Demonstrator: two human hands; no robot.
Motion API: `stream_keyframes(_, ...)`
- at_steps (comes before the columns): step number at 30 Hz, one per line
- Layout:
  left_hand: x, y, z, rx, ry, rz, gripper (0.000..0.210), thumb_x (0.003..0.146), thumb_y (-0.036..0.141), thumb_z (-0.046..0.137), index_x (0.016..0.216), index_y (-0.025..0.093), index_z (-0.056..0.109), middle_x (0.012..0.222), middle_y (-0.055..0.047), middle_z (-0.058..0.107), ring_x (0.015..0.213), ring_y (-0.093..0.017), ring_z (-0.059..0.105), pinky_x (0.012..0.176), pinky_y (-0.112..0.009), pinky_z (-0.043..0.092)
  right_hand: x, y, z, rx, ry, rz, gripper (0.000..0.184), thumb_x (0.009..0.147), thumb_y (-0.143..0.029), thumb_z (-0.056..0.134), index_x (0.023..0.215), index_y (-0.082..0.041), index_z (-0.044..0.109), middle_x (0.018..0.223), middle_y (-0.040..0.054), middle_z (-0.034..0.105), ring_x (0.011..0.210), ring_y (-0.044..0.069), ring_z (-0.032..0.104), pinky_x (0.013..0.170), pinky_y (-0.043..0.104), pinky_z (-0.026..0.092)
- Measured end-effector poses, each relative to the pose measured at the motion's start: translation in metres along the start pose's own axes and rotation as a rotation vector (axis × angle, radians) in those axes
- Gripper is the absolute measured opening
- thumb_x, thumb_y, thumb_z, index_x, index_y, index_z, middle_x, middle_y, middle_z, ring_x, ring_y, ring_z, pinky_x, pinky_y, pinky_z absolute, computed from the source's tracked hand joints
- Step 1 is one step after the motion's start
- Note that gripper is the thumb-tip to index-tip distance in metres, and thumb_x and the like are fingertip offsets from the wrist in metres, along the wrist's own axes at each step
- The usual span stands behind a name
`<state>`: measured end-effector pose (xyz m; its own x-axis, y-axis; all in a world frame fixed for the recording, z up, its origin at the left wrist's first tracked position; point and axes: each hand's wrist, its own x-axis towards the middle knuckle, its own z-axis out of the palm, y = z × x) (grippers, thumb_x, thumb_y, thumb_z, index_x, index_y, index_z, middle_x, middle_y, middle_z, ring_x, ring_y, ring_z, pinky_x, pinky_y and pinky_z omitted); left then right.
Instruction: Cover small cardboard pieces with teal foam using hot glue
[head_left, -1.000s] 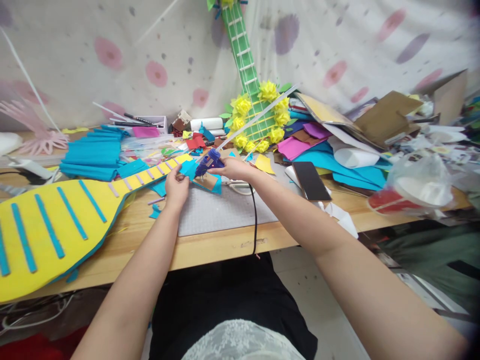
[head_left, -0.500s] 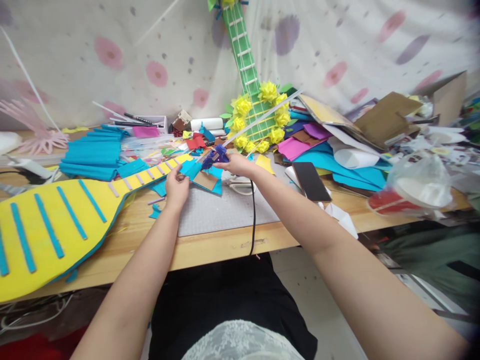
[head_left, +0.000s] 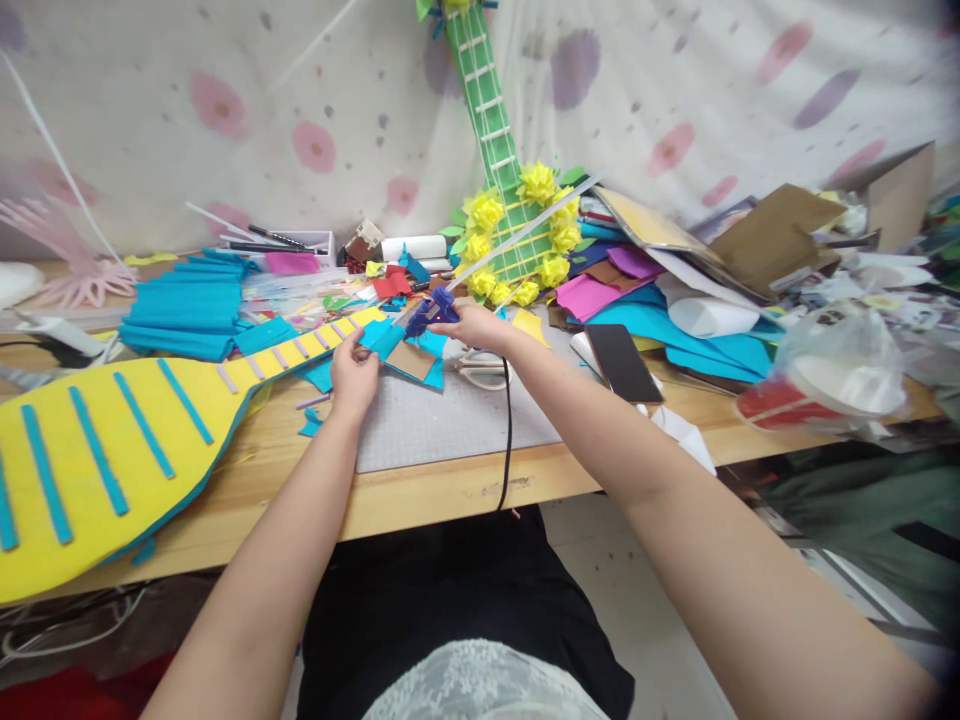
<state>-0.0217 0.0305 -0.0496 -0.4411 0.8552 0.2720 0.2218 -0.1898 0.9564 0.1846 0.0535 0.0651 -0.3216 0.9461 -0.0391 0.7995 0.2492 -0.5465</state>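
Note:
My right hand (head_left: 474, 326) is closed around a dark blue hot glue gun (head_left: 431, 310), a long pale glue stick (head_left: 525, 230) jutting from its back and a black cord hanging below. The gun's nozzle points left over blue paper (head_left: 384, 337) with a bare brown cardboard patch (head_left: 410, 360). My left hand (head_left: 355, 370) is closed, thumb and fingers at the left edge of that blue paper, beside the narrow neck of a yellow cardboard instrument (head_left: 112, 440) with blue and lilac strips. The exact contact under the nozzle is hidden.
A green paper guitar (head_left: 495, 130) with yellow flowers leans at the back. Scissors (head_left: 481, 370) lie on the grey cutting mat (head_left: 450, 430). A black phone (head_left: 622, 362), paper sheets (head_left: 712, 340) and a bagged cup (head_left: 817, 370) are to the right. Folded blue paper (head_left: 180, 305) lies left.
Both hands stay almost in place. The glue gun and its stick have shifted very slightly, and the cord hangs a little differently.

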Motion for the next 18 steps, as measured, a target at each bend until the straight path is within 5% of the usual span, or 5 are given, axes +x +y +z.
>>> stream_keyframes(18, 0.0, 0.002, -0.002, 0.032, 0.005, 0.017, 0.051, 0.063, 0.011, 0.059, 0.114, 0.017, 0.059, 0.095, -0.006, 0.06, 0.086, -0.017, 0.061, 0.085, -0.034, 0.05, -0.01, 0.012, -0.012, -0.132, -0.046, 0.025, 0.044, 0.079, -0.051, 0.058, 0.106, -0.016, 0.061, 0.098, 0.0087, 0.065, 0.09, 0.019, 0.061, 0.077, 0.026, 0.044)
